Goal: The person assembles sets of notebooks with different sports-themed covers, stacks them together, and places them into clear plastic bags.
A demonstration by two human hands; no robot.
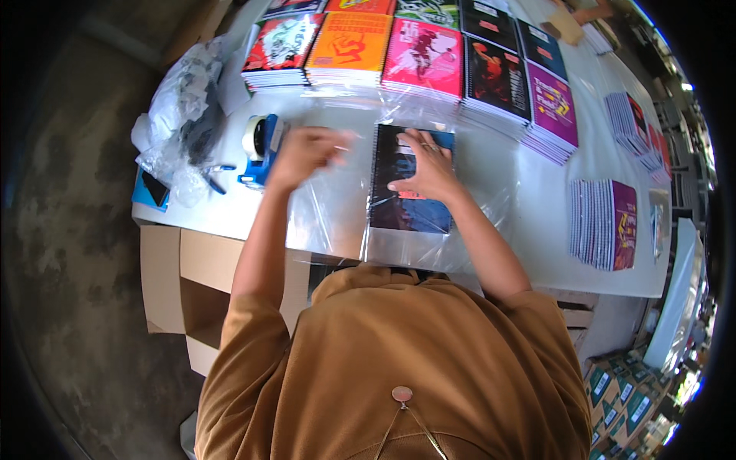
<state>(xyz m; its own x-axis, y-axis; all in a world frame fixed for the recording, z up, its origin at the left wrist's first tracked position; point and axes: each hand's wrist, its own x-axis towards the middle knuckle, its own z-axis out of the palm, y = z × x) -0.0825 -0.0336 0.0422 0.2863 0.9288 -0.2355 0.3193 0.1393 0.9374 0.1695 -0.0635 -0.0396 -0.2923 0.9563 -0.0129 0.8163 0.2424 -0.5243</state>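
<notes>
A dark spiral-bound notebook (pixel 392 215) lies in front of me on a sheet of clear plastic film (pixel 326 222). My right hand (pixel 431 167) rests on its cover with thumb and fingers spread, holding nothing. To the notebook's left, my left hand (pixel 309 156) hovers above the table, smeared by motion. Its fingers look bent, but whether they hold anything is not visible. Right beside that hand stands a blue tape dispenser (pixel 268 157) with a roll of tape in it.
Stacks of colourful notebooks (pixel 423 60) line the far side; another stack (pixel 603 224) sits at the right. Crumpled clear plastic (pixel 180 115) and blue-handled scissors (pixel 215 182) lie at the left. An open cardboard box (pixel 207 264) stands below the table edge. Another person's hand (pixel 594 13) shows at the far right.
</notes>
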